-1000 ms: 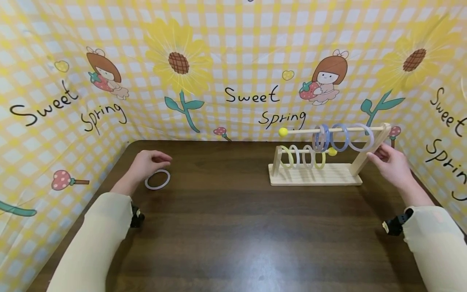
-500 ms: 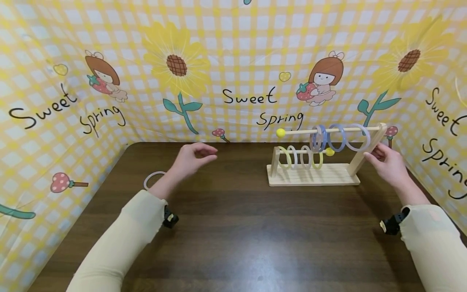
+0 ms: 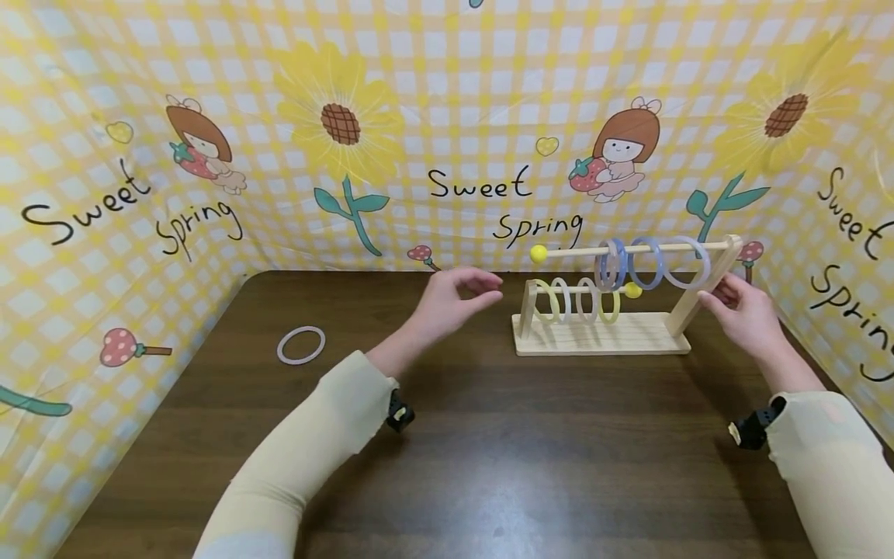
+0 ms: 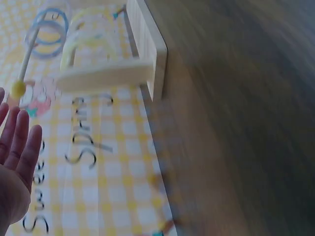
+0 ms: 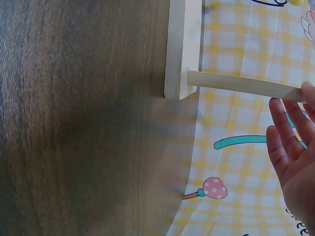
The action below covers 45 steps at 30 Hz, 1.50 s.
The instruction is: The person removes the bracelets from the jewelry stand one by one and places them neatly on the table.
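The left hand (image 3: pixel 452 299) hangs above the table (image 3: pixel 447 450) just left of the wooden ring stand (image 3: pixel 601 335), its fingers loosely spread and holding nothing; in the left wrist view the same hand (image 4: pixel 15 162) shows an open palm with straight fingers, apart from the stand (image 4: pixel 142 59). The right hand (image 3: pixel 743 314) is at the stand's right end, fingers relaxed and open, its fingertips against or just beside the slanted upright post (image 3: pixel 705 283); the right wrist view shows the fingers (image 5: pixel 288 142) straight next to that post (image 5: pixel 241 84), though whether they press it I cannot tell. The stand sits at the back right of the table near the backdrop. Its upper rod (image 3: pixel 628 250), tipped with a yellow ball (image 3: pixel 538 253), carries bluish and pale rings (image 3: pixel 653 264), and its lower rod carries yellow and white rings (image 3: pixel 576 301). A single white ring (image 3: pixel 301 345) lies flat on the table well to the left, apart from both hands. Behind the table hangs a yellow checked backdrop (image 3: pixel 447 116) printed with sunflowers and the words Sweet Spring.
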Each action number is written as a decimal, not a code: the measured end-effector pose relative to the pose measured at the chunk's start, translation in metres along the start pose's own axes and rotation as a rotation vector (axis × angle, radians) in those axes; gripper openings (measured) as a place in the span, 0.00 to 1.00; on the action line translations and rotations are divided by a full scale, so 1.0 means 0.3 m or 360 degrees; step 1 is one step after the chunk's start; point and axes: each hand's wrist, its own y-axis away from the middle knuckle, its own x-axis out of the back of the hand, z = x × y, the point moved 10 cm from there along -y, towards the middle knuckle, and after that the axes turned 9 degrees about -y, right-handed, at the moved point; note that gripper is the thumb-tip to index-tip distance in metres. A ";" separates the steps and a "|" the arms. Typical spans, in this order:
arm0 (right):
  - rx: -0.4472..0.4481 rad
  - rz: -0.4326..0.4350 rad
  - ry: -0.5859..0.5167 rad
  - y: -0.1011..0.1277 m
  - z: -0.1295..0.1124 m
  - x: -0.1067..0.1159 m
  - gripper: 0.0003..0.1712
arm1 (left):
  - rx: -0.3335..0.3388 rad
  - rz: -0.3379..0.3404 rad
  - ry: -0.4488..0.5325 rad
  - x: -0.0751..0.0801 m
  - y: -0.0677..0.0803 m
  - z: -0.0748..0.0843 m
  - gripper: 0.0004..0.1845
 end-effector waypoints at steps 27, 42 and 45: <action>-0.0030 -0.0005 -0.0180 0.000 0.021 -0.003 0.27 | -0.0125 0.0012 0.0108 -0.315 -0.124 0.169 0.12; 0.0127 0.0194 -0.0391 0.015 -0.019 -0.004 0.20 | 0.0005 0.0141 0.0183 -0.382 -0.132 0.137 0.17; 0.0119 0.0205 -0.0384 0.012 -0.008 -0.005 0.20 | 0.0060 0.0132 0.0149 -0.395 -0.137 0.134 0.17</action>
